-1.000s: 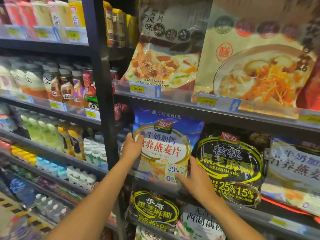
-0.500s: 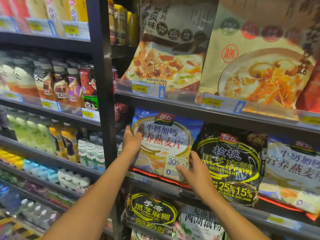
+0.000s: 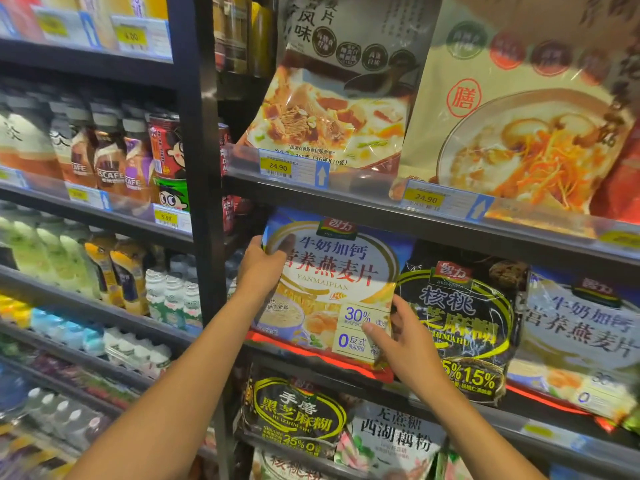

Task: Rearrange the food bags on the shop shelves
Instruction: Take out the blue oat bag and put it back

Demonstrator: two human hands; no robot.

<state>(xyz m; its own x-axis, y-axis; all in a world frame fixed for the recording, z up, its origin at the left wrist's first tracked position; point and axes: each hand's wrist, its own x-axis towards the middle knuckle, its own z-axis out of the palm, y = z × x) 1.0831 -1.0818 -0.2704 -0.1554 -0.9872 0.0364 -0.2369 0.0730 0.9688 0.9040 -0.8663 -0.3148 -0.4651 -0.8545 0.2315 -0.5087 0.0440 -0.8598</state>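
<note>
The step in hand looks like squaring up one bag rather than carrying it: the blue oat-flake bag stands at the left end of the middle shelf, its top tucked just under the shelf above and its right edge against the black sesame bag. Both hands are on it. The left hand grips the upper left edge, thumb on the printed front and the fingers out of sight behind. The right hand pinches the lower right corner, thumb laid across the front and fingers curled round the edge. As I judge it, the next move calls for sliding or tipping the bag until it sits straight and faces forward. That means keeping the base behind the shelf lip and not dragging the black neighbour along, since the soft film will buckle if it is squeezed hard. Around it rises a tall dark shelving bay, parted by a black upright post from a drinks bay full of bottles and cans on the left. The upper shelf carries two large soup-mix bags, leaning forward over a clear price rail. A second oat bag lies further right, and another sesame bag sits on the shelf below. A yellow price tag reads 24.90.
</note>
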